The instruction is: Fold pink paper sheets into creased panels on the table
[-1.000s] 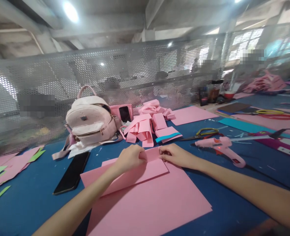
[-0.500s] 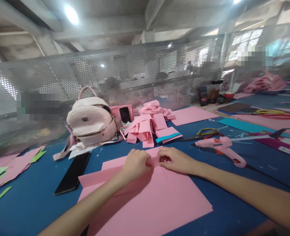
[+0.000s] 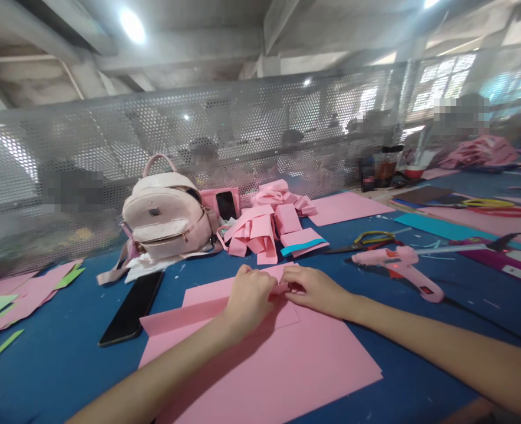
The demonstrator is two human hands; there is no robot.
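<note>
A large sheet of pink paper lies in front of me, with its far edge folded up. My left hand is closed on that folded strip, near its middle. Just to the right, my right hand pinches the same fold, its fingertips close to the left hand's. More pink paper lies flat beyond the fold. The fingertips of both hands are partly hidden.
A pink glue gun lies right of my right hand, near yellow-handled scissors. A black phone is at left. Behind stand a pale backpack and folded pink strips. A mesh partition bounds the table.
My left hand has shifted slightly right along the fold and rolled over it. My right hand stays nearly in place. The view has moved a little.
</note>
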